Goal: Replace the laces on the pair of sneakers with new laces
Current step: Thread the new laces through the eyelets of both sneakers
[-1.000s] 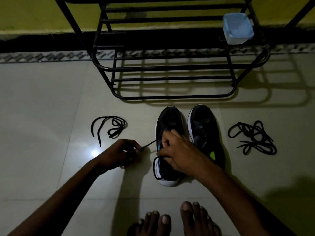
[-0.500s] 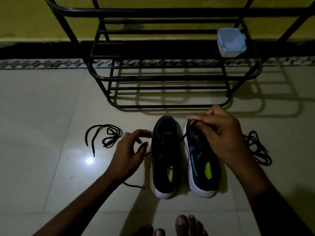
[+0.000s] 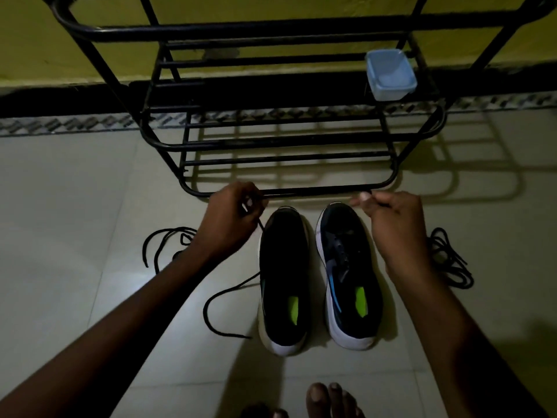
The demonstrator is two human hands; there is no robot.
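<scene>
Head view: both hands pinch one black lace and hold it stretched out above the toes of the sneakers.

The left hand (image 3: 232, 215) and the right hand (image 3: 391, 224) each grip the lace (image 3: 207, 309) with curled fingers. The span between them runs level along the shoe rack's (image 3: 271, 143) lowest bar, probably to straighten it and find its middle before threading. The spare end drops from the left hand and loops on the floor (image 3: 75, 267), just left of the left sneaker (image 3: 283, 267). That sneaker looks bare of lacing, while the right sneaker (image 3: 349, 267) shows some, so the job seems partly done. One loose lace bundle (image 3: 168, 236) lies left of the pair and another bundle (image 3: 449, 260) lies right, probably to keep old from new. I cannot tell which is which.
</scene>
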